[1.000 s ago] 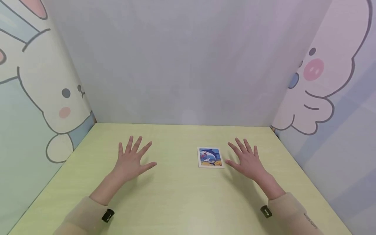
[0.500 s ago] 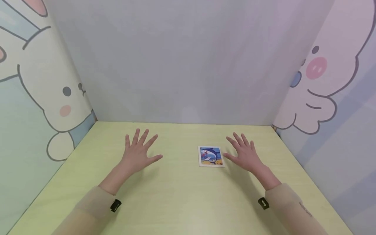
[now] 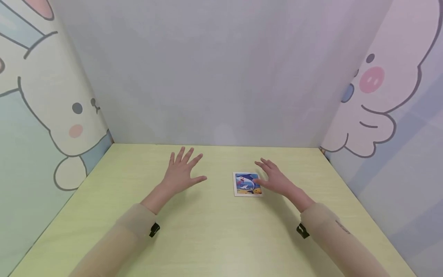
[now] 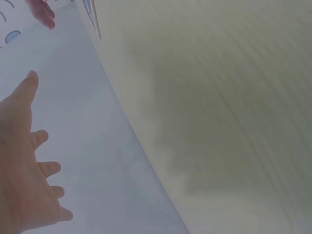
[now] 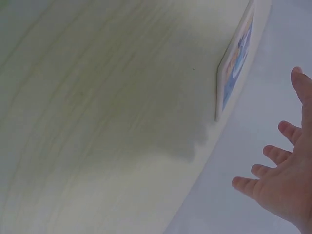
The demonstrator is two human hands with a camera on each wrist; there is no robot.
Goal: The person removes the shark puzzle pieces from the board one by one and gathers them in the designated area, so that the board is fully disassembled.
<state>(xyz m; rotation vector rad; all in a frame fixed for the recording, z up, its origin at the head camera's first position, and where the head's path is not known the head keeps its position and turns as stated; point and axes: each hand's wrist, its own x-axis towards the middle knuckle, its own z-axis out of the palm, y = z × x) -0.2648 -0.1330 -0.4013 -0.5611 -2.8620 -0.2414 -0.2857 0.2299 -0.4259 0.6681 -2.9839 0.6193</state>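
Observation:
A square picture panel with a white border and a printed dolphin-like sea animal lies flat on the yellow-green table, right of the middle. Above its right edge hovers my right hand, its thumb overlapping the picture in the head view. The right wrist view shows that hand's fingers spread and holding nothing, with the panel beyond them. To the left of the panel my left hand hangs in the air, fingers spread, thumb pointing toward the panel. Only a corner of the panel shows in the left wrist view.
A plain grey-white wall stands along the table's far edge. Side panels with a cartoon rabbit on the left and a pale cartoon animal on the right flank the table. Both sleeves carry a small black clip near the cuff.
My left hand has moved right toward the panel. My right hand has moved left, its thumb now over the panel's edge and its fingers closer together. The panel stays in place.

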